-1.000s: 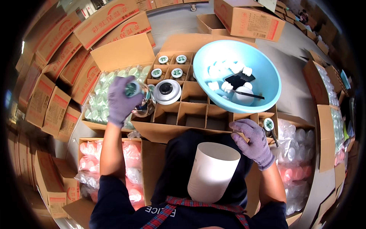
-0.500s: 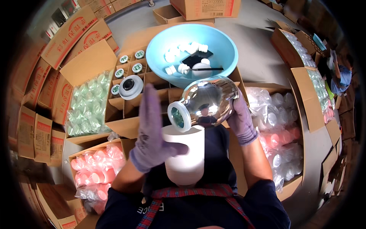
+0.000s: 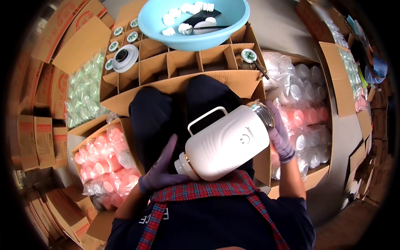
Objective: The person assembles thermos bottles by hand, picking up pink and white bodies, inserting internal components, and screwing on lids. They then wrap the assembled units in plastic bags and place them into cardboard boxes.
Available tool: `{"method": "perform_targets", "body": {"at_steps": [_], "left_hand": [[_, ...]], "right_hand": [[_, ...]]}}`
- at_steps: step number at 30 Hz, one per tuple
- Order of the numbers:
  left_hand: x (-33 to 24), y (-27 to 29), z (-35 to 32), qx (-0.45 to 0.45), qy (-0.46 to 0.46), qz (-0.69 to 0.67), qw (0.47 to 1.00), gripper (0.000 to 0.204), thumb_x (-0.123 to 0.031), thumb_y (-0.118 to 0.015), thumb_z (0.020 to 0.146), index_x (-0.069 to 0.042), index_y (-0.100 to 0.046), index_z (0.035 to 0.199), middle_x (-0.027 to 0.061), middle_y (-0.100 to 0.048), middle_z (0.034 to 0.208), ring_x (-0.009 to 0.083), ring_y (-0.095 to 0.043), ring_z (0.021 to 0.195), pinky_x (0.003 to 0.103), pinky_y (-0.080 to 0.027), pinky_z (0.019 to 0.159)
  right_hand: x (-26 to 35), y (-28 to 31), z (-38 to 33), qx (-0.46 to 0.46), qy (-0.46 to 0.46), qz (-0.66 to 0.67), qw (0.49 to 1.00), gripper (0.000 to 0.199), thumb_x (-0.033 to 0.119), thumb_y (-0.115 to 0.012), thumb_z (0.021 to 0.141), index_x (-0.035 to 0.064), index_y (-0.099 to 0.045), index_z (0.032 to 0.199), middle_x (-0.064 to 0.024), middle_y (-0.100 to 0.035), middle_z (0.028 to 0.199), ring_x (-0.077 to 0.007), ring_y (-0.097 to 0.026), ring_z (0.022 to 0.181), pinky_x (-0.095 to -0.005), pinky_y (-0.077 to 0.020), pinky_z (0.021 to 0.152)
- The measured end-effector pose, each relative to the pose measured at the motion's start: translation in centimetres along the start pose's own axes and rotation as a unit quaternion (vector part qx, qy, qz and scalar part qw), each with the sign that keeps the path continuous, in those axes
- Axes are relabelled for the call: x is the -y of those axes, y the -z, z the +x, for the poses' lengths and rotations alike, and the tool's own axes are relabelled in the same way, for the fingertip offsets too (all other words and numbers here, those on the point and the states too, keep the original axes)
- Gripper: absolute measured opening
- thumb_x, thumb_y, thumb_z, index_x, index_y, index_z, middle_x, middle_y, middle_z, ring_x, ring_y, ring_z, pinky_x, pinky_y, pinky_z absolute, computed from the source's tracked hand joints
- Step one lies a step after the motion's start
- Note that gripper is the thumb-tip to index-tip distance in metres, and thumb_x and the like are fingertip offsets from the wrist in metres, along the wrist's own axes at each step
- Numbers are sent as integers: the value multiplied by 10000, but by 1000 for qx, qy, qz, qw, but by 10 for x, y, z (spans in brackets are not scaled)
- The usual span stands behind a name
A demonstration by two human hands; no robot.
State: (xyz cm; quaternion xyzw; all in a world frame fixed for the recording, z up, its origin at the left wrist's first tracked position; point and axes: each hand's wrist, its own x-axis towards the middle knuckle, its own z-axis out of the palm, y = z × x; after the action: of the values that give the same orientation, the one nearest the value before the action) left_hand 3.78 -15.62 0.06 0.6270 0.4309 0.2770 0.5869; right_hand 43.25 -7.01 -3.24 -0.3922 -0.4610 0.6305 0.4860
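Across the person's lap, tilted with its silver end [image 3: 263,115] up to the right, lies a white jug [image 3: 227,143]. The left hand [image 3: 162,171] is at the jug's neck, fingers spread and thumb apart. The right hand [image 3: 280,132] lies against the silver end; its fingers are mostly behind, so I cannot tell how tightly they close. Beyond the knees stands a divided box [image 3: 239,81], partly covered by a blue basin [image 3: 183,40] of white caps [image 3: 193,9]. A round lid [image 3: 130,62] sits on its left cells. Bagged green cups [image 3: 85,91] and pink cups [image 3: 106,166] crowd the left, another box [image 3: 308,181] the right. The top edge cuts off the basin; wrapping blurs the cups' outlines.
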Motion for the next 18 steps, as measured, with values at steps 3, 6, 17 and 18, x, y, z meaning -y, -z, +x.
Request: {"method": "perform_targets", "body": {"at_steps": [3,6,17,18], "left_hand": [[-19,-11,19,35,-52,-34,997,1196,-161,-839,811,-34,27,1626,191,-286,1629,297,-327,1489,404,-257,1208],[-71,-19,51,-125,-114,38,985,1078,-167,-876,752,10,-208,1580,208,-419,1520,312,-465,1379,412,-365,1141],[-112,-49,90,-108,-460,55,880,963,-264,-905,710,50,-421,1481,186,-564,1384,372,-582,1218,488,-454,1068],[-114,-48,89,-106,-461,50,880,948,-255,-902,709,49,-433,1476,179,-566,1380,366,-585,1204,487,-455,1062]], "right_hand": [[-39,-8,-52,-77,-10,-295,952,737,157,-750,889,-5,-380,1506,-175,-560,1426,-266,-569,1288,-359,-462,1069],[-71,12,-81,-17,-8,-341,940,589,217,-589,998,8,-384,1510,-166,-552,1445,-287,-577,1294,-403,-475,1082],[-30,-55,-60,-86,20,-113,990,611,275,-594,998,9,-389,1508,-167,-549,1448,-297,-572,1299,-413,-473,1084],[-24,-61,-53,-85,13,-67,994,613,280,-594,998,9,-389,1508,-167,-548,1449,-298,-572,1299,-413,-473,1084]]}}
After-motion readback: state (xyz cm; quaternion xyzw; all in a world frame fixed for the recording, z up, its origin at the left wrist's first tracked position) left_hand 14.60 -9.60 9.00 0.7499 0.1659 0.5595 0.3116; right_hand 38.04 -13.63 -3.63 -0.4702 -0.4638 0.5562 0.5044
